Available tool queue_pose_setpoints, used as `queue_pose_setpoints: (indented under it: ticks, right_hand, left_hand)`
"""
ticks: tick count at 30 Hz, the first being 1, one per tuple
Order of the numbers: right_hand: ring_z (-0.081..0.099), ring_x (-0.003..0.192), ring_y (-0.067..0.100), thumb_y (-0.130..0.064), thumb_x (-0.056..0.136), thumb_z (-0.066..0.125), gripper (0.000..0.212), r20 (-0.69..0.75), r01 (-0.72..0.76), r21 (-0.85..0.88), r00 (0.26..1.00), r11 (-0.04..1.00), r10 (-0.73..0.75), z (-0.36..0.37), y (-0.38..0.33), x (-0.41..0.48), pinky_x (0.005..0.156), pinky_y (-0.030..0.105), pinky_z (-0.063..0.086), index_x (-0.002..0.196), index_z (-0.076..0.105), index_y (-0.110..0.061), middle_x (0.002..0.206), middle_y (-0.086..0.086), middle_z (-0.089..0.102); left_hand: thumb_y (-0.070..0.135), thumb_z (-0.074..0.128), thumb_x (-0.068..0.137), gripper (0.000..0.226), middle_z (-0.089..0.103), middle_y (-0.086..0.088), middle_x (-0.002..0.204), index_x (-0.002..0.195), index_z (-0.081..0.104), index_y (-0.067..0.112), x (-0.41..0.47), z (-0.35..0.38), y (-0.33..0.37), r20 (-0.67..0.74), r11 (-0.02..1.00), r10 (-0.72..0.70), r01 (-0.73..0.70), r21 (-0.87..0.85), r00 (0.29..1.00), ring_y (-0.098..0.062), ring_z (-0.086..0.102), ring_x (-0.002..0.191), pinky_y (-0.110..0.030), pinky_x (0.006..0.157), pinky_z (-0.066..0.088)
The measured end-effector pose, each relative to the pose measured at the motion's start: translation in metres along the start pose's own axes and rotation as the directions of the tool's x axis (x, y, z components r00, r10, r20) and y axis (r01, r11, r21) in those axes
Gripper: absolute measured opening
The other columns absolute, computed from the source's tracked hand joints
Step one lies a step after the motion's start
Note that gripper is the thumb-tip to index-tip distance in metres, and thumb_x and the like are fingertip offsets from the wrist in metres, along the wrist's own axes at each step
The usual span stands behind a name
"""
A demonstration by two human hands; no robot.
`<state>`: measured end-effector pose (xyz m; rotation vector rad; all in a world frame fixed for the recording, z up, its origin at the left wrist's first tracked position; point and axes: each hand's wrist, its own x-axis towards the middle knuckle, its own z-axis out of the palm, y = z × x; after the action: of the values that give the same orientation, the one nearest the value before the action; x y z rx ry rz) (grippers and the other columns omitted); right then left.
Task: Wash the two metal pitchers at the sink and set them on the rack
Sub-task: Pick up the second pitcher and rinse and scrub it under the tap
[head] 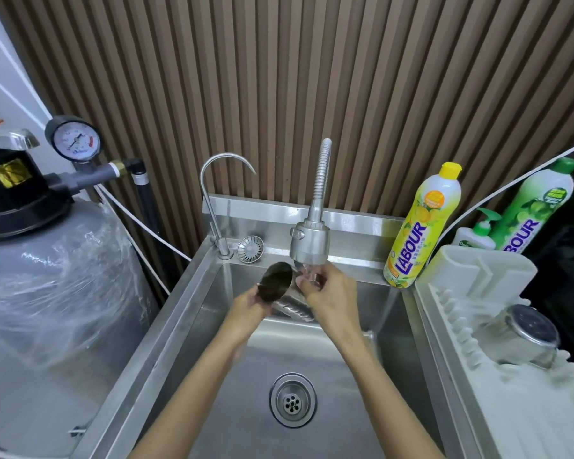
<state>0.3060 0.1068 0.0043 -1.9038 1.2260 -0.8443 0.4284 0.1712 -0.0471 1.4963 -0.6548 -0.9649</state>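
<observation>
Your left grip (251, 304) was curled round the lower side of one metal pitcher (275, 281), holding it tilted over the back of the sink (186, 326), with its dark round end turned up toward you. The pitcher sat just left of the spray head (310, 241), close under it. Your right grip (327, 293) was raised directly beneath the spray head, its fingers bent and their tips against the pitcher's right side. I could not tell whether they pinched it or only touched it, since glare and water blurred that spot. The second pitcher (521, 336) stood upside down on the white rack (478, 270), to the right of the sink and well apart from both grips. A yellow soap bottle (418, 233) stood at the sink's back right corner, between the spray head and the rack. The drain (292, 400) lay below your forearms.
</observation>
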Motion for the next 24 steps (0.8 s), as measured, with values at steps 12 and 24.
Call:
queue_pose_setpoints:
  ticks: [12,24]
  right_hand:
    - [0.049,0.112,0.036,0.009,0.078,0.046,0.029,0.258,0.434,-0.486,0.901,0.759,-0.35,0.03,0.018,0.0,0.07,0.04,0.04,0.105,0.054,0.0,0.121,0.019,0.052]
    - [0.06,0.079,0.018,0.002,0.081,0.056,0.015,-0.031,0.149,-0.073,0.988,0.986,-0.152,0.008,0.045,0.021,0.058,0.014,0.044,0.088,0.061,-0.01,0.091,0.001,0.063]
  left_hand:
    - [-0.002,0.031,0.091,0.038,0.046,0.002,0.041,0.06,0.045,0.013,0.038,0.027,-0.043,-0.007,0.878,-0.448,0.439,-0.191,0.894,-0.009,0.04,0.034,-0.02,0.04,0.031]
    - [-0.011,0.055,0.082,0.035,0.057,0.002,0.084,0.106,0.051,0.015,0.024,0.033,-0.039,0.165,0.895,-0.413,0.433,-0.108,0.896,-0.01,0.055,0.082,-0.024,0.073,0.043]
